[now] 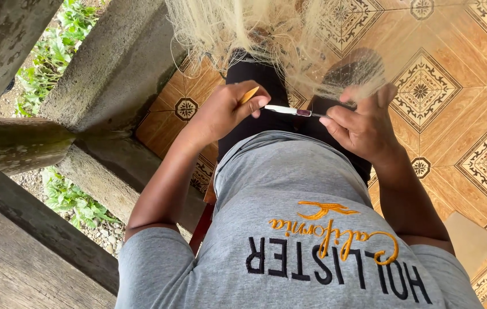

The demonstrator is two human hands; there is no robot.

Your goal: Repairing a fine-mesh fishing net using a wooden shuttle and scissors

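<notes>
Sitting over tiled floor [455, 51], left hand [226, 109] pinching yellow gauge [249, 94] and white needle [286, 109], right hand [363, 123] closing on net [255, 28] and needle tip, keeping mesh taut at lap height, hands apart.

Left hand [229, 109] and right hand [363, 123] are held side by side above the lap, a thin tool [295, 111] spanned between them. Netting [266, 28] is hung beyond both hands. Concrete rail [111, 68] is placed left, tiled floor [455, 86] right.
</notes>
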